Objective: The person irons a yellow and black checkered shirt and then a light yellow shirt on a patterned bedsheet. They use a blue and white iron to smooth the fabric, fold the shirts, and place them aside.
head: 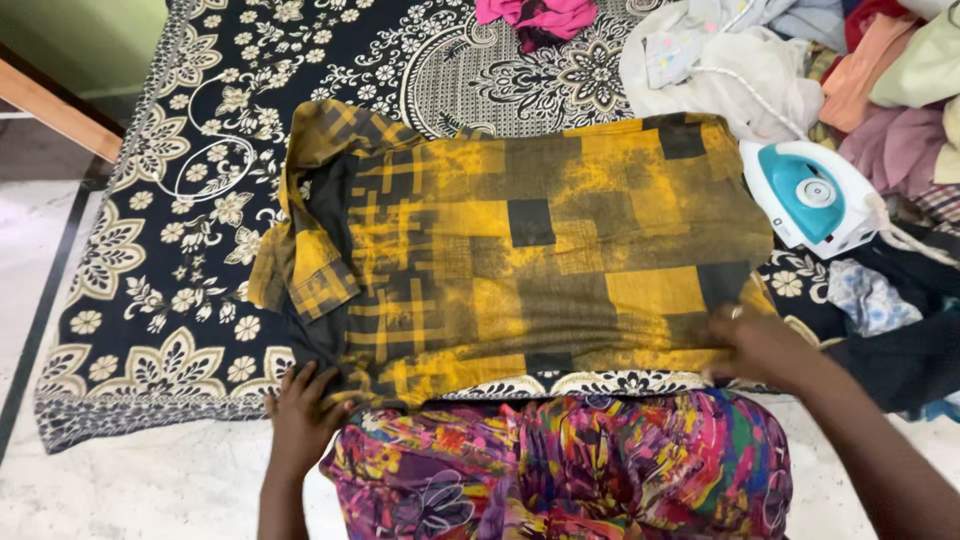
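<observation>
A yellow and black patterned shirt (520, 250) lies spread flat on a dark floral sheet (200, 200), its collar and a folded sleeve toward the left. My left hand (300, 415) rests at the shirt's near left corner, fingers on the cloth edge. My right hand (760, 345), with a ring on one finger, pinches the shirt's near right hem. My lap in bright multicoloured floral cloth (570, 470) fills the bottom middle.
A teal and white electric iron (810, 195) stands to the right of the shirt, its cord trailing right. A heap of mixed clothes (800, 60) lies at the back right, a pink garment (540, 15) at the top. Marble floor (130, 480) lies left and near.
</observation>
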